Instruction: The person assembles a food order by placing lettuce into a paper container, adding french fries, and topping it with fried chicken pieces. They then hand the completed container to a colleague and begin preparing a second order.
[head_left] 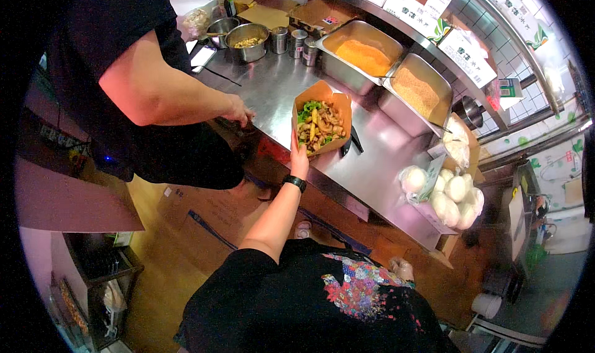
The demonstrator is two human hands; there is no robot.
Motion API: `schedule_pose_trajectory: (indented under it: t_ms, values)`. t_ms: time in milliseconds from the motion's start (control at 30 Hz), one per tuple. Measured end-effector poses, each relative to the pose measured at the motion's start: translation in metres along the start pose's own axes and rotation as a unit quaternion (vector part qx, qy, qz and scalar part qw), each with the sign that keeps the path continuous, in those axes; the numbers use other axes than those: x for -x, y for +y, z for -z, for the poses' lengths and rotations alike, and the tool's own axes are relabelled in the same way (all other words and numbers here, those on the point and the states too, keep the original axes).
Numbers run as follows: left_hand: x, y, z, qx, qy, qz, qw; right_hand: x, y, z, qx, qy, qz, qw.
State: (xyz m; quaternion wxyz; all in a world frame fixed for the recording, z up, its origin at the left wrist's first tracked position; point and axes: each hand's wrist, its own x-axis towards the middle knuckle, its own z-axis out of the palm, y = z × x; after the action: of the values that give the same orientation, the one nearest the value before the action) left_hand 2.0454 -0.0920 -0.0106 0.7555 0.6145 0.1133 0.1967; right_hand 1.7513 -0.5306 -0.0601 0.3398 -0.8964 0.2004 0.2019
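My left hand [300, 159] grips the side of an open brown paper takeaway box [341, 102], at the near edge of the steel counter. In the box are green lettuce leaves, a yellow strip and browned meat pieces [334, 131]. A black-handled tool [353, 143], partly hidden by the box, lies on the counter to its right. Low on the right, beside my black shirt, is my right hand [403, 269], apparently in a thin clear glove. Its fingers are too small and partly hidden to make out.
Two steel pans hold orange crumbs [365, 57] and paler crumbs [418, 91] along the counter's back. White round items in plastic [455, 195] stand at its right end. A steel pot [248, 43] and tins sit far left. A co-worker's arm [161, 92] reaches in from the left.
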Motion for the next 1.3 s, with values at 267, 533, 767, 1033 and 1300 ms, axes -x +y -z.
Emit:
schedule_pose_trajectory:
  t_ms: [267,533,767,1033,1300]
  values:
    - [0.029,0.002,0.004,0.325,-0.025,0.208,0.922,0.003,0.045,-0.004,0.054,0.031,0.006,0.998]
    - [0.063,0.065,0.012,0.265,-0.119,0.239,0.927,0.035,-0.059,0.035,0.046,0.014,-0.009,0.999]
    - [0.089,0.075,0.006,0.251,-0.127,0.244,0.928,0.035,-0.039,0.037,0.003,-0.007,-0.056,0.998]
    - [0.118,0.076,-0.006,0.011,-0.156,0.077,0.985,0.044,-0.028,0.037,0.001,0.006,-0.017,1.0]
    - [0.133,0.069,-0.017,-0.01,-0.202,0.087,0.976,0.039,-0.029,0.035,0.067,0.023,0.059,0.996]
